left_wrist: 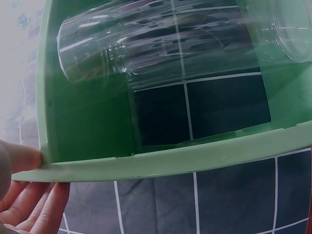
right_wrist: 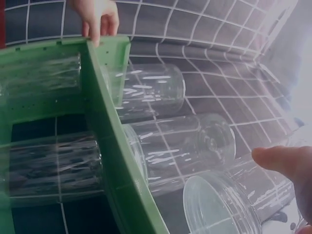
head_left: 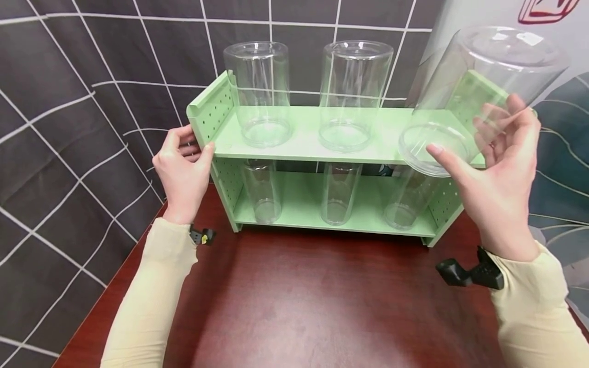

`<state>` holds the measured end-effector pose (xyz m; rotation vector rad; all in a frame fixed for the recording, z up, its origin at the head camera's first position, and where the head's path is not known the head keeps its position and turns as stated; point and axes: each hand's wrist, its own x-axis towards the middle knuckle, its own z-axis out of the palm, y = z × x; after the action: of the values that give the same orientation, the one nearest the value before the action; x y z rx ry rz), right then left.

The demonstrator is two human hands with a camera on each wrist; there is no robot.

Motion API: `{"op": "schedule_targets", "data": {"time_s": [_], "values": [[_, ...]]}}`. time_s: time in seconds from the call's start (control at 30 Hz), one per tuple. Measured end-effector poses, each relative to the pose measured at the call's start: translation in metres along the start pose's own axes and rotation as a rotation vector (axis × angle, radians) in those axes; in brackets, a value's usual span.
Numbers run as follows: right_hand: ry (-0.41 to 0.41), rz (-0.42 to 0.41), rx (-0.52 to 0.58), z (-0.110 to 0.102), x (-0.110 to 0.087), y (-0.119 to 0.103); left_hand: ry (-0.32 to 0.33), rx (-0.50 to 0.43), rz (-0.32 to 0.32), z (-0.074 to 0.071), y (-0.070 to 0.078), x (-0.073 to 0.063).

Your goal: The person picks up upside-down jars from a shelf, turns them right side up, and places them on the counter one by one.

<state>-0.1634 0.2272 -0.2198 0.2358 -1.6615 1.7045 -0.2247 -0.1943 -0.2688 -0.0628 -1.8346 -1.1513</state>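
Cylinder (head_left: 460, 97) (clear) in right hand (head_left: 503, 179)

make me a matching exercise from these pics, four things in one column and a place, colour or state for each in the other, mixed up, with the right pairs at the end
1. left hand
2. right hand
3. shelf
4. table

A. holds a tilted clear cylinder
B. dark red
C. grips the shelf's left end
D. light green

Right pairs: 1-C, 2-A, 3-D, 4-B
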Motion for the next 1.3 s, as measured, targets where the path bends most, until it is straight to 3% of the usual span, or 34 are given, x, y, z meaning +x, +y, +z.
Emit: {"op": "schedule_targets", "data": {"time_s": [0.57,0.83,1.03,1.3], "values": [[-0.079,-0.049,-0.016,-0.013,-0.028,0.005,-0.014,0.007,0.014,-0.001,0.000,0.001],[-0.106,-0.083,0.139,-0.019,-0.045,0.011,-0.014,0.012,0.027,-0.001,0.001,0.002],[-0.162,-0.122,0.168,-0.023,-0.057,0.016,-0.003,0.031,0.034,0.001,0.000,0.002],[-0.265,-0.159,0.120,-0.024,-0.075,0.029,-0.007,0.021,0.037,0.001,0.000,0.002]]}}
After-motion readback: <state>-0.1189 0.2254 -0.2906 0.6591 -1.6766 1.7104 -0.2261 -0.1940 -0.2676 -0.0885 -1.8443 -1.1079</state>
